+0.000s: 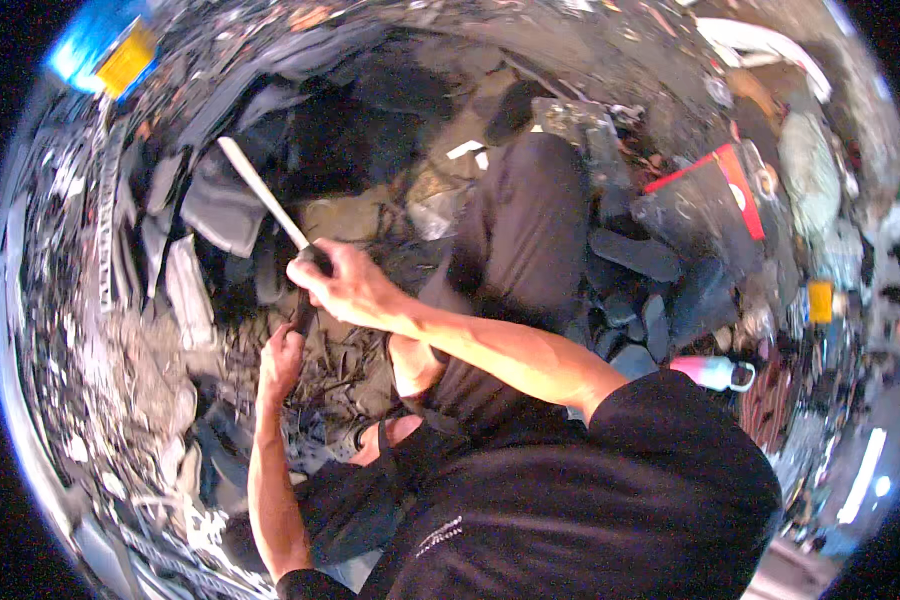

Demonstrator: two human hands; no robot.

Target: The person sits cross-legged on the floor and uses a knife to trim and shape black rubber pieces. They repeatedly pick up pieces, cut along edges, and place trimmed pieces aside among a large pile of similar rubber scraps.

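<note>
My right hand is closed around the dark handle of what looks like a long knife. Its pale, narrow blade points up and to the left, away from me. Just below and to the left, my left hand has its fingers pinched on a dark strip that reaches up toward the right hand. The strip's upper end is partly hidden by the right hand. Scattered dark scraps lie on the ground beneath both hands.
Dark sheets and flat pieces are heaped beyond the blade. My bent knee rises right of the hands. Several dark sole-shaped pieces lie farther right, near a red-edged bag and a pink and light-blue bottle.
</note>
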